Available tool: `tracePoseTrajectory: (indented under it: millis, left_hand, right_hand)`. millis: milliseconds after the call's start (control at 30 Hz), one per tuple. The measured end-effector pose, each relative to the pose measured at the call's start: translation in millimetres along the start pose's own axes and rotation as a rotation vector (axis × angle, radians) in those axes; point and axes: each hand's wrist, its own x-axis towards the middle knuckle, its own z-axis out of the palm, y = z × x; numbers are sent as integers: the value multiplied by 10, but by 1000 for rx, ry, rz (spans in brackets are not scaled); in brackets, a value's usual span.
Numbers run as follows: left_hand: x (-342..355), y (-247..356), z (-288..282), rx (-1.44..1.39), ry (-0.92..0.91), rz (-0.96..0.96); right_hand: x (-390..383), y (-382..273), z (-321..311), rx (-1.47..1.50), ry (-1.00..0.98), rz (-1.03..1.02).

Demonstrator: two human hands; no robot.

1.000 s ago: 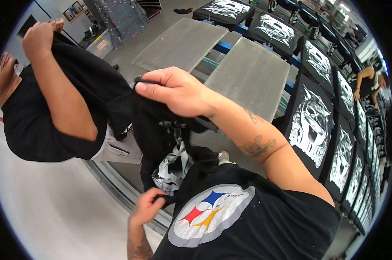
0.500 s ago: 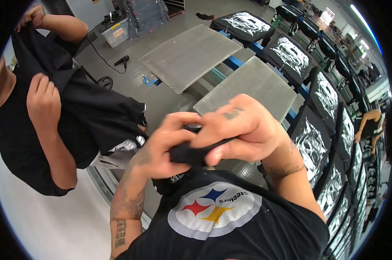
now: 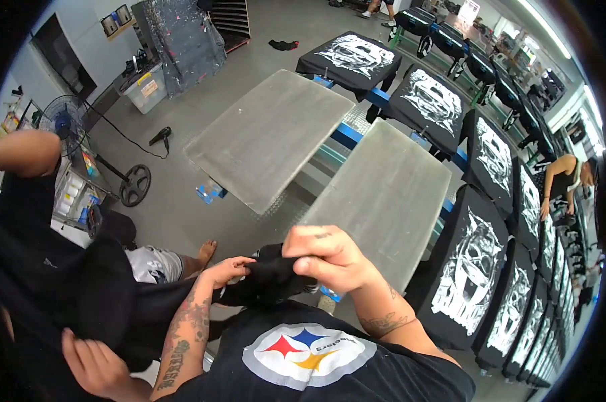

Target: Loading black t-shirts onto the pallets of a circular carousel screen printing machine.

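Grip of right hand clenched on black cloth; left hand pinches same cloth opposite. Cloth bunched between hands, before person's chest, lying left of right grip; spread sideways, true long axis hidden in folds. Nearer grey board just ahead, near end partly behind right hand, long axis running away and slightly right; right hand closer to it than left. Second grey board farther ahead, leftward. Co-worker's hand lower left, against black garment.
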Motion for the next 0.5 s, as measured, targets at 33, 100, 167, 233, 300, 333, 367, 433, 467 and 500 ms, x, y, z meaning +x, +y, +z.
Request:
tracePoseTrajectory:
  millis: [33,100,167,233,300,333,367,433,467,500]
  left_hand:
    - [94,-145,-289,101,157,-127]
    - [204,-479,-772,161,344,-302]
    - [259,-688,-1218,724,547,-486]
    - [113,-836,-1540,1024,624,-320]
    - [97,-847,-1755,870,327,-229]
    - [114,-829,-1818,749,304,-214]
    - [132,-807,-1861,629,281,-203]
    - [268,-729,-1899,265,623,-526]
    - [316,-678,-1941,168,651,-555]
    - [409,-588,-2023,186,667,-570]
  right_hand:
    - [70,55,47,33,-15,6]
    - [175,148,175,155,-123,-18]
    - [263,175,264,203,-195,-37]
    - [348,157,294,305,-120,-98]
    - [418,111,240,332,-3,-145]
    - [451,103,197,358,61,-153]
    - [463,84,176,376,137,-131]
    - [521,133,39,390,125,-111]
    - [549,181,19,419,157,-105]
    - [598,234,-49,427,132,-80]
